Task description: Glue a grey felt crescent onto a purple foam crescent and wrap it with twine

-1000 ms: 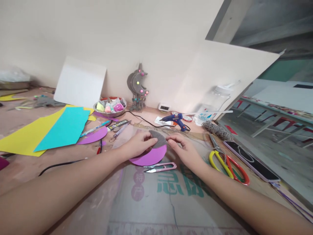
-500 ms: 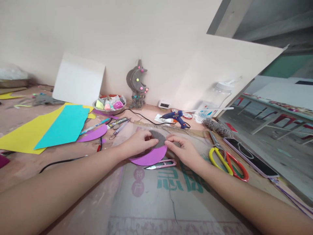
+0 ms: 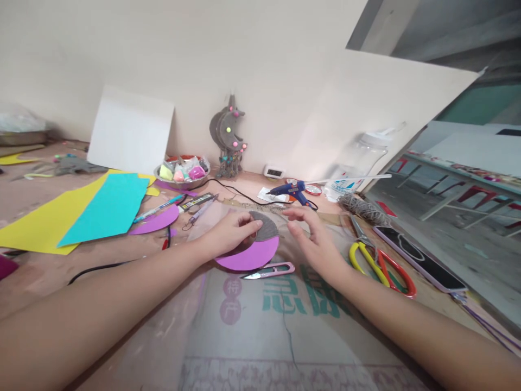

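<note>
A round purple paper disc (image 3: pixel 252 256) lies on the plastic-covered work surface, its upper part covered in grey yarn (image 3: pixel 265 225). My left hand (image 3: pixel 233 233) rests over the disc's left side, thumb and fingers closed on the yarn-covered part. To the right of the disc, my right hand (image 3: pixel 311 236) hovers just off its edge, fingers and thumb apart with nothing visible between them. Pink-handled thread snips (image 3: pixel 271 270) lie right below the disc. Whether a loose strand runs between the hands is too fine to tell.
On the right are scissors (image 3: pixel 380 266), a phone (image 3: pixel 419 258) and a yarn bundle (image 3: pixel 362 210). A blue glue gun (image 3: pixel 291 191) and a clear bottle (image 3: pixel 362 157) stand behind. Left lie turquoise (image 3: pixel 108 209) and yellow sheets (image 3: pixel 40 228); a bowl of clay (image 3: pixel 183 182) is farther back.
My right hand has come off the disc's right edge and moved right, its fingers spreading. My left hand stays on the disc, and more grey yarn shows.
</note>
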`<state>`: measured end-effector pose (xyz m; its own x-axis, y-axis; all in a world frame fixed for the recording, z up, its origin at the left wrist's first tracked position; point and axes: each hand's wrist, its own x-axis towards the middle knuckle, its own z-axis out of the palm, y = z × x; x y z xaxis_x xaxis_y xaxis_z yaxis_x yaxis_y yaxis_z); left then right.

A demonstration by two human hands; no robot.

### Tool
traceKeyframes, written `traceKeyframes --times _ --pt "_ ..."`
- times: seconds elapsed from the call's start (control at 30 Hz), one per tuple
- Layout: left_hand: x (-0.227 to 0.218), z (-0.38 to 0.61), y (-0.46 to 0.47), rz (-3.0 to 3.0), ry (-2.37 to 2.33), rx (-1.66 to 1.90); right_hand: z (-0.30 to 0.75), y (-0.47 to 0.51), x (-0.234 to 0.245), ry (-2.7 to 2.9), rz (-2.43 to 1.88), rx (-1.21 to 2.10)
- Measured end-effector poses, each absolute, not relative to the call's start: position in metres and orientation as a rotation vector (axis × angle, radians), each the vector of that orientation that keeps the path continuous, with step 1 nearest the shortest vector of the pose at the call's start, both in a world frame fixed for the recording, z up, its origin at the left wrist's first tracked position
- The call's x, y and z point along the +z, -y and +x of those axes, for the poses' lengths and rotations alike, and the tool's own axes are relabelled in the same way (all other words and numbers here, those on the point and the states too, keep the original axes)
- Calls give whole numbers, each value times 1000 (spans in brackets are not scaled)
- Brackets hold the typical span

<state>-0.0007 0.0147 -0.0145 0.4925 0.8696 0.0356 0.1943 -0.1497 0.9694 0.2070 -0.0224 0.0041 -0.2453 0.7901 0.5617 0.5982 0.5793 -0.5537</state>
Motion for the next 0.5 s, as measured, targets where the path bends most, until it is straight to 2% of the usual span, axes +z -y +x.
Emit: traceKeyframes --times 0.17,0.27,0.5 --pt "-13 0 -14 1625 -891 784 206 38 17 2484 -942 226" --pt "-13 0 -14 1613 -861 813 200 47 15 2757 -851 75" --pt "-14 -1 -16 1636 -869 815 195 52 5 2829 -735 -112"
